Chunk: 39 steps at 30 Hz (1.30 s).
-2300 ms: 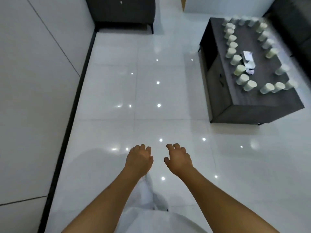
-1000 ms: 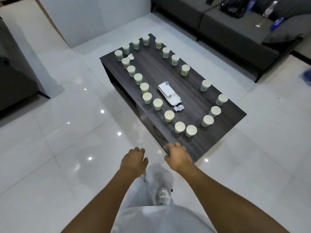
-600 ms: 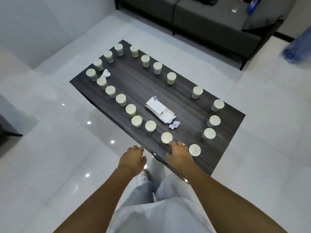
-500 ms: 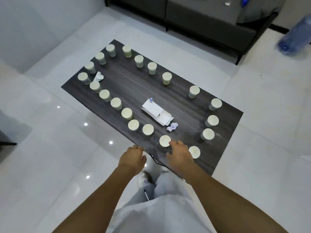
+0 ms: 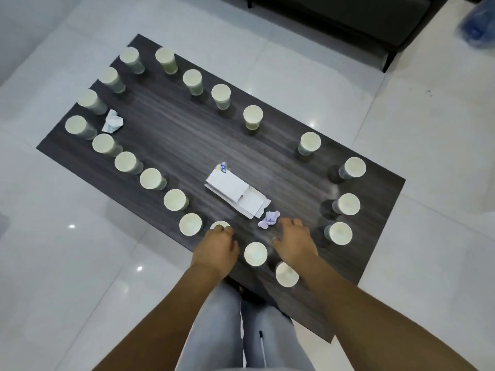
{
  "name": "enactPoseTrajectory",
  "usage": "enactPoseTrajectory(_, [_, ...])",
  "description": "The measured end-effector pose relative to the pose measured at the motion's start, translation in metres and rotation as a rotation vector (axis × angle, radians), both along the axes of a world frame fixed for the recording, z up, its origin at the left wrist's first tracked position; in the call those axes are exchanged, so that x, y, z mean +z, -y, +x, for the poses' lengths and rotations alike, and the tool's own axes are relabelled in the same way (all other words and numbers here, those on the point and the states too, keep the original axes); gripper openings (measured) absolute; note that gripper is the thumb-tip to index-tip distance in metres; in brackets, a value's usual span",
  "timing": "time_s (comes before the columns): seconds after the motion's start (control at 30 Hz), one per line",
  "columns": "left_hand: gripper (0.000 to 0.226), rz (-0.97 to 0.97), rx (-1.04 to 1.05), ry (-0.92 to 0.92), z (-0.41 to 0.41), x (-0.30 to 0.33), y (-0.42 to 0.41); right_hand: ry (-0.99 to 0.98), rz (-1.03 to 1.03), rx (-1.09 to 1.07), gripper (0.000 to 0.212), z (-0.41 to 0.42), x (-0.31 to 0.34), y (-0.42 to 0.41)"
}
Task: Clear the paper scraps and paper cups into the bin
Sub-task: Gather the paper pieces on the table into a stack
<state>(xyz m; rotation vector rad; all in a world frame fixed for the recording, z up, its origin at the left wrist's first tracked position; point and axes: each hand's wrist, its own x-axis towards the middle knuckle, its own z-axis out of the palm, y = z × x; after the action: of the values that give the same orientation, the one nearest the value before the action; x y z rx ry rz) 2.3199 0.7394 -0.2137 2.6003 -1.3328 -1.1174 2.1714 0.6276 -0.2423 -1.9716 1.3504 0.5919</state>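
Several pale paper cups stand in a ring on a dark wooden table [image 5: 187, 124]. A flattened white carton [image 5: 235, 191] lies in the middle, with a small crumpled scrap [image 5: 269, 219] at its near end. Another crumpled paper [image 5: 112, 124] lies at the far left. My left hand [image 5: 217, 250] hovers at the near edge, its loosely curled fingertips over the rim of one cup [image 5: 220, 225]. My right hand [image 5: 294, 245] is relaxed just right of the small scrap, holding nothing. One cup [image 5: 255, 253] stands between my hands. No bin is in view.
A dark sofa [image 5: 348, 14] runs along the far side. A blurred blue water bottle [image 5: 479, 28] sits at the top right. Glossy white tiles surround the table, and my legs stand against its near edge.
I have walked up to the table and now look straight down on it. Both hands have moved forward from the floor side to over the tabletop near the closest cups.
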Motion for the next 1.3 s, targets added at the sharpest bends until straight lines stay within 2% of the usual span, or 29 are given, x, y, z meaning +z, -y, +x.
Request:
enactPoseTrajectory(0.27, [0.033, 0.017, -0.069, -0.028, 0.018, -0.099, 0.046, 0.0, 0.044, -0.114, 0.053, 0.028, -0.108, 0.017])
enactPoseTrajectory(0.4, [0.034, 0.015, -0.081, -0.042, 0.022, -0.135, 0.053, -0.009, 0.02, -0.194, 0.066, 0.038, -0.151, 0.02])
enactPoseTrajectory(0.63, [0.032, -0.045, -0.081, -0.099, 0.023, -0.159, 0.055, -0.014, -0.077, -0.2, 0.053, 0.042, -0.185, 0.013])
enactPoseTrajectory(0.77, [0.032, -0.052, -0.054, -0.156, 0.021, -0.157, 0.058, 0.032, -0.076, -0.234, 0.053, 0.031, -0.177, 0.007])
enactPoseTrajectory(0.9, [0.033, -0.041, 0.039, -0.249, 0.019, -0.141, 0.067, 0.204, -0.057, -0.268, 0.059, 0.025, -0.145, 0.001])
enactPoseTrajectory(1.0, [0.038, -0.041, 0.126, -0.393, 0.016, -0.121, 0.076, 0.325, -0.028, -0.238, 0.067, 0.028, -0.112, -0.003])
enactPoseTrajectory(1.13, [0.038, -0.061, 0.153, -0.504, 0.01, -0.097, 0.077, 0.379, -0.027, -0.109, 0.078, 0.038, -0.074, -0.009])
enactPoseTrajectory(1.3, [0.033, -0.101, 0.246, -0.534, 0.016, -0.079, 0.066, 0.426, -0.006, -0.073, 0.084, 0.057, -0.044, -0.02])
